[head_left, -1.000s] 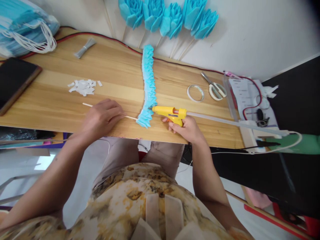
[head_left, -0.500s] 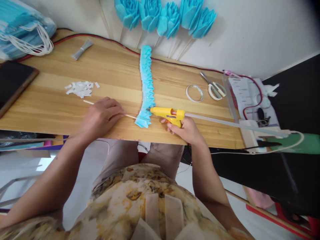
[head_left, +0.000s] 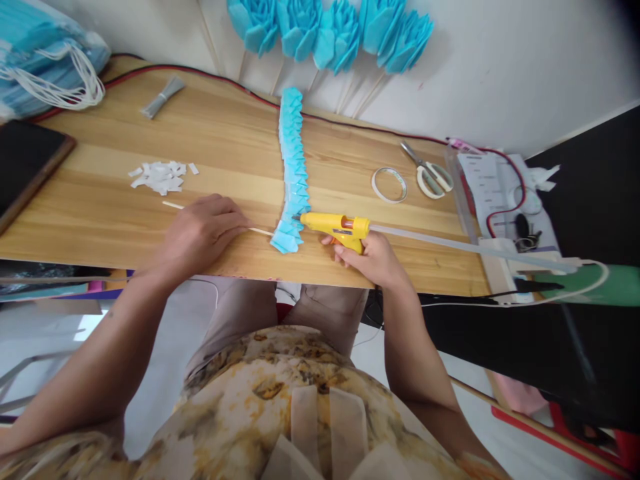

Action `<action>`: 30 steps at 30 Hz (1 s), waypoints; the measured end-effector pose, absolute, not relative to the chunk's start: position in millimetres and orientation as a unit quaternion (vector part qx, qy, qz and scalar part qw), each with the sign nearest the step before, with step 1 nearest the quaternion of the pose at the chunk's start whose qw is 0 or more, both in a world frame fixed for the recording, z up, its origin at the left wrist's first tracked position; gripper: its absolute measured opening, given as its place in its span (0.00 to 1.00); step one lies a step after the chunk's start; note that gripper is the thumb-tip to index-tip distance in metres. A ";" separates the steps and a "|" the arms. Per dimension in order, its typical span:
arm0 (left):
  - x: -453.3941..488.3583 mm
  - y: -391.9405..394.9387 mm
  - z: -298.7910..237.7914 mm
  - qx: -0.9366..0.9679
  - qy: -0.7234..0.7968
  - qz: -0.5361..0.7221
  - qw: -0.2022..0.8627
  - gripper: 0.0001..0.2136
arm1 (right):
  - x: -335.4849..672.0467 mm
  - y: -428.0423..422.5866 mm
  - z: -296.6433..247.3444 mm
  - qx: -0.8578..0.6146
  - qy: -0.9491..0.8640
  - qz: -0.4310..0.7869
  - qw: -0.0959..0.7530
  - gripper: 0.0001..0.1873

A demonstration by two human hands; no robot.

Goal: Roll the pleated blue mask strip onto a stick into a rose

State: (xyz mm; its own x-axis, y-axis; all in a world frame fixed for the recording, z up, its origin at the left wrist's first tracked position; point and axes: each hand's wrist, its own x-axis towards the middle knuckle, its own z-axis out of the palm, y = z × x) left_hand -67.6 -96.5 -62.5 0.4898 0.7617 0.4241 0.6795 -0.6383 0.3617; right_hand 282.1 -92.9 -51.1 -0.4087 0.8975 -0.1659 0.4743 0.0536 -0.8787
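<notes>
My left hand [head_left: 210, 225] is closed around a thin wooden stick [head_left: 261, 231] that lies low over the table. The stick's right tip meets the lower end of a long pleated light-blue strip [head_left: 294, 167], which runs up the table toward the wall. In my right hand [head_left: 373, 257] is a yellow hot glue gun [head_left: 340, 227], its handle wrapped by my fingers. Its dark nozzle points left and is at the strip, just above the lower end; whether it touches cannot be told. A long glue stick [head_left: 425, 241] sticks out of the gun's back.
Blue flowers on sticks [head_left: 337, 37] lean against the wall. Scissors [head_left: 434, 180] and a tape roll [head_left: 389, 185] lie to the right, near a power strip [head_left: 497, 270]. White paper pieces [head_left: 160, 179], a phone [head_left: 30, 160], a tied bundle [head_left: 163, 98] and a blue mask pack [head_left: 50, 60] are left.
Almost nothing differs. The view has shifted very slightly; both hands, the stick and the glue gun keep nearly the same places.
</notes>
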 end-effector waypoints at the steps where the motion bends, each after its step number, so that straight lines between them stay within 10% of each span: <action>1: -67.6 -96.9 -62.0 0.860 0.419 0.281 0.072 0.17 | 281.8 -92.8 -50.7 -0.496 -0.694 0.473 0.221 0.16; 30: -65.3 -104.5 -55.1 0.852 0.461 0.235 0.082 0.15 | 281.5 -94.0 -52.9 -0.496 -0.689 0.478 0.227 0.17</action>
State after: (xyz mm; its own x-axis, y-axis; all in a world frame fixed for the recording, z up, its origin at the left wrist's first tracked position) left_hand -65.3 -104.5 -55.1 0.4649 0.8240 0.3239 0.7469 -0.5615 0.3562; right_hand 281.5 -94.0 -52.9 -0.4048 0.9000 -0.1618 0.4667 0.0512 -0.8829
